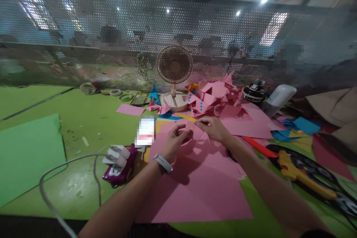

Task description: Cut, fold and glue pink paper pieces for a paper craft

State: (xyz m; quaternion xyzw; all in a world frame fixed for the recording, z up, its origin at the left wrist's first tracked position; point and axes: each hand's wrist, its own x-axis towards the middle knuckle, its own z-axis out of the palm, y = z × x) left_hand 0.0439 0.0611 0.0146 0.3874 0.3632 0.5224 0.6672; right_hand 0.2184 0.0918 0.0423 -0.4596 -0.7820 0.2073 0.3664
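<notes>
My left hand (174, 140), a white watch on its wrist, pinches a piece of pink folded paper (192, 134) with fingers curled. Across from it, my right hand (213, 127) also grips the same pink piece, fingertips pressed on its upper edge. Both hands work just above a large pink paper sheet (195, 189) lying on the green table (83, 119). Behind the hands a heap of folded pink paper shapes with blue dots (212, 98) is piled up.
A small beige desk fan (174, 70) stands behind the heap. A purple power strip with white plugs and cable (119, 165) lies left. A yellow glue gun (301, 174), red scissors handle (259, 148), blue and yellow paper scraps (301, 126), tape rolls (119, 95) and a perforated metal screen (83, 44) surround the area.
</notes>
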